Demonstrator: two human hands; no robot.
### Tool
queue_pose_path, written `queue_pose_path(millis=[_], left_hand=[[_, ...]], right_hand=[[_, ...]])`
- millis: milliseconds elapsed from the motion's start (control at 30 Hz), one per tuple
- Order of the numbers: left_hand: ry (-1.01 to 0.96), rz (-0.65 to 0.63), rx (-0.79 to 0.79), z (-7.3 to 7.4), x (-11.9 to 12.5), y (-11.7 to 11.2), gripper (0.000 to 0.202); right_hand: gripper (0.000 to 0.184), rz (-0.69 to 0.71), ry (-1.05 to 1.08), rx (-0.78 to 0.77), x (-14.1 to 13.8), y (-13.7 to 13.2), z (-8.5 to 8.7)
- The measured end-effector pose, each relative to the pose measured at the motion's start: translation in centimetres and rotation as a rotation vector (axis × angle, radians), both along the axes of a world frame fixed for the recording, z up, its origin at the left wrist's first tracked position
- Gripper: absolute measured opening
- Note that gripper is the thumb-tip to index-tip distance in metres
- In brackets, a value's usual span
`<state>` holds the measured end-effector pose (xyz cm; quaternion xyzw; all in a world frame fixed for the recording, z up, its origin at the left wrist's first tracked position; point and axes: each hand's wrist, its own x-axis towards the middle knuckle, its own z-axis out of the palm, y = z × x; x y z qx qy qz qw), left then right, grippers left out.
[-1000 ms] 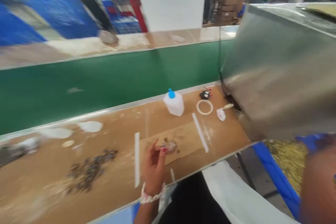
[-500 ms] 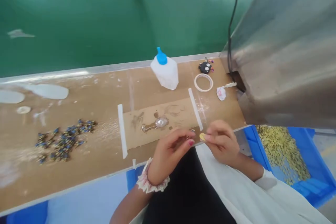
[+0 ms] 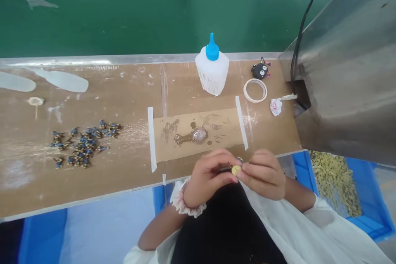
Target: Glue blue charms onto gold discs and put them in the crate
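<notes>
My left hand (image 3: 207, 175) and my right hand (image 3: 262, 173) meet at the near edge of the brown bench (image 3: 123, 90), fingers pinched together. Between the fingertips sits a small round gold disc (image 3: 236, 170), held by my right hand; my left fingers pinch a tiny dark piece beside it that I cannot make out. On the taped cardboard patch (image 3: 216, 132) just beyond lies a small metal piece with a clear blob (image 3: 193, 136). A white glue bottle with a blue cap (image 3: 213, 68) stands behind it.
A heap of several small blue-and-gold parts (image 3: 82, 144) lies at the left. A tape ring (image 3: 255, 90), a black toy charm (image 3: 260, 70) and a crumpled tissue (image 3: 276, 106) sit right. A steel hood (image 3: 349, 74) overhangs a blue bin of gold pieces (image 3: 334, 181). A green belt (image 3: 123, 8) runs behind.
The camera tilted down from the hall to the bench. My left hand left the cardboard patch and came to the near edge, where my right hand joined it with the gold disc.
</notes>
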<state>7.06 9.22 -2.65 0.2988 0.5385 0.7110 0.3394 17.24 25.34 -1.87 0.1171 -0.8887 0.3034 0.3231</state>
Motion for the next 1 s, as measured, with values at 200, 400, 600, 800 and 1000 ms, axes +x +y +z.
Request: queue_pose_path(millis=[200, 400, 600, 800, 1000], left_hand=[[-0.151, -0.004, 0.187, -1.0, -0.2, -0.1, 0.02], [-0.145, -0.068, 0.052, -0.7, -0.6, -1.0, 0.02], [-0.136, 0.041, -0.013, -1.0, -0.2, -1.4, 0.025], [-0.086, 0.133, 0.029, -1.6, 0.1, -0.7, 0.023], [-0.031, 0.085, 0.064, -1.8, 0.0, -0.3, 0.016]], right_hand=[[0.027, 0.025, -0.058, -0.362, -0.9, -0.5, 1.0], [0.019, 0.21, -0.411, -0.702, -1.1, -0.8, 0.8], [0.013, 0.24, -0.508, -1.088, -1.3, -1.7, 1.0], [0.016, 0.147, -0.553, -1.184, -1.0, -2.2, 0.9], [0.036, 0.126, -0.597, -1.12, -0.7, -1.6, 0.9]])
